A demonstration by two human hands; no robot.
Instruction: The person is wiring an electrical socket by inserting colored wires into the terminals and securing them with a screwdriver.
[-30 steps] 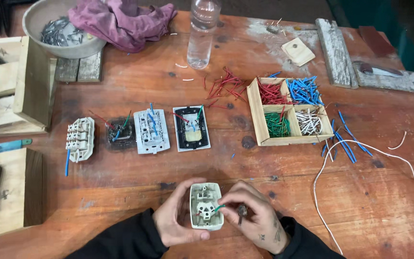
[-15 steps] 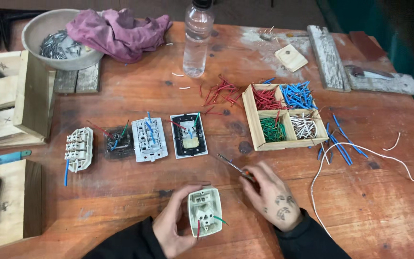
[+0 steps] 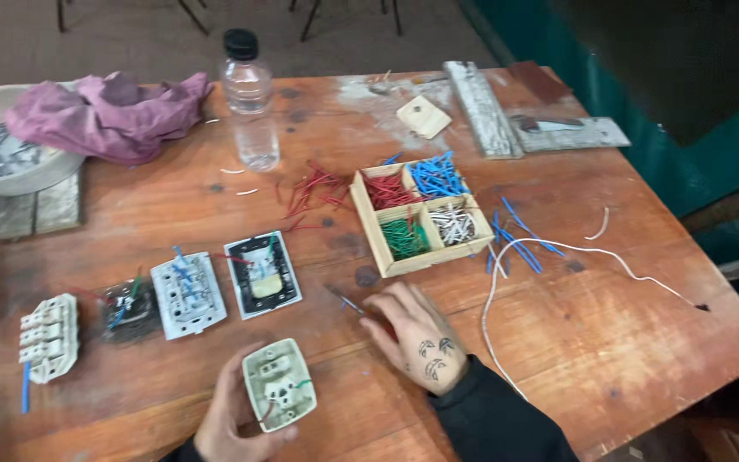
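Note:
My left hand point(image 3: 231, 417) holds a pale green-white switch module point(image 3: 278, 383), its back up, with short wires in it, near the table's front edge. My right hand point(image 3: 414, 334) rests flat on the wooden table point(image 3: 626, 325), fingers over the handle of a small screwdriver point(image 3: 348, 302) whose tip points left. Just beyond it stands a small wooden divided box point(image 3: 421, 220) with red, blue, green and white wire pieces.
A row of switch parts lies at left: a white terminal block point(image 3: 46, 338), a dark module point(image 3: 128, 310), a white plate point(image 3: 187, 293), a black-framed plate point(image 3: 263, 274). A plastic bottle point(image 3: 250, 101), loose red wires point(image 3: 311, 188), a long white wire point(image 3: 558, 257), a bowl point(image 3: 2, 162) with purple cloth point(image 3: 109, 115).
My right hand left the switch module and moved right and forward onto the table with the screwdriver. The left hand still holds the module. The view shifted right.

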